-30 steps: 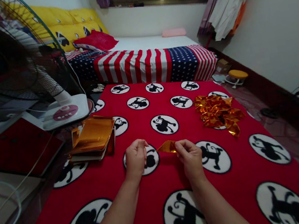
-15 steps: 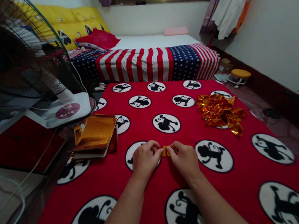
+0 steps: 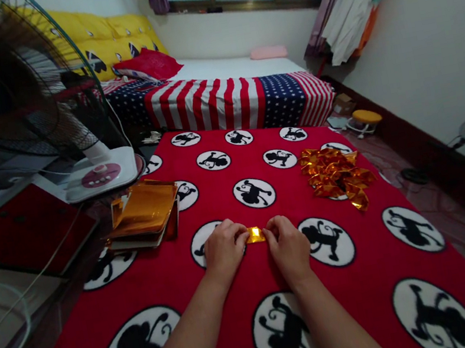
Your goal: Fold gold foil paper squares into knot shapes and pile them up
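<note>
A small folded piece of gold foil paper [image 3: 255,234] lies between my two hands, low over the red cloth [image 3: 236,323] with monkey pictures in white circles. My left hand [image 3: 224,251] pinches its left end between thumb and fingers. At the right end, the bent fingers of my right hand [image 3: 289,247] close on the other edge. To the left rests a stack of gold foil sheets [image 3: 148,207]. A heap of folded gold foil pieces [image 3: 336,174] sits to the right, beyond my right hand.
An electric fan [image 3: 99,167] stands at the left, near a dark red board [image 3: 21,229] and a white cable [image 3: 22,307]. Behind the cloth is a bed with a striped, starred cover [image 3: 220,104]. A yellow-topped stool [image 3: 366,117] stands on the floor at right.
My hands have drawn slightly apart, and more of the gold foil paper shows between them, flatter and shinier. The whole view has shifted a little.
</note>
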`<state>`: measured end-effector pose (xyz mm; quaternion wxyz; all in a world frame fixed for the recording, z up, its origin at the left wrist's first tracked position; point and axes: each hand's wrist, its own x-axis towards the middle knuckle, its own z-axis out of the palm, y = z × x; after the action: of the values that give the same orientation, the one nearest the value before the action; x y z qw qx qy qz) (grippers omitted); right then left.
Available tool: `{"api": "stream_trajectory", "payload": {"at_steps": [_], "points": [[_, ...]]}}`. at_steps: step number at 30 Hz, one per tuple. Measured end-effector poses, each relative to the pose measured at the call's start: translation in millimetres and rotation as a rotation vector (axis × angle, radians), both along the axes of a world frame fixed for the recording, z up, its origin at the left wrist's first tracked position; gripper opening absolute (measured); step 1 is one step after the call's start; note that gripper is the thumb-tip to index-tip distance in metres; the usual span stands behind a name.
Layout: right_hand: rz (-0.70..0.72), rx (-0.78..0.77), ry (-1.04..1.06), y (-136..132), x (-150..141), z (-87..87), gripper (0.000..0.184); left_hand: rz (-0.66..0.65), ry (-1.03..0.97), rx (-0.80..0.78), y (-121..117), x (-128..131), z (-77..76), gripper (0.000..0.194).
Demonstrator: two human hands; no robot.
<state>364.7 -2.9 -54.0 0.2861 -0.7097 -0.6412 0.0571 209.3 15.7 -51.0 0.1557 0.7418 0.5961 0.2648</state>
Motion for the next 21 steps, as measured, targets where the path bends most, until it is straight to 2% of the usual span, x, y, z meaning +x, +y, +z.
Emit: {"api": "stream_trajectory", "payload": {"at_steps": [8,12,18,21], "points": [[0.036,-0.005,-0.01,-3.2,-6.4,2.0,0.016,0.016,0.008,-0.01,-3.2,3.5,3.3,0.011],[0.032,-0.008,-0.019,-6.4,-14.1,2.1,0.023,-0.039,0.015,-0.024,-2.8,-0.8,3.4,0.01],[0.035,-0.055,0.039,-5.5,-9.3,0.2,0.012,-0.13,-0.037,-0.074,-0.1,-9.0,3.6,0.018],[0.034,-0.067,0.114,-5.4,-3.8,0.3,0.016,-0.147,-0.056,-0.084,-0.1,-10.8,4.7,0.022]]}}
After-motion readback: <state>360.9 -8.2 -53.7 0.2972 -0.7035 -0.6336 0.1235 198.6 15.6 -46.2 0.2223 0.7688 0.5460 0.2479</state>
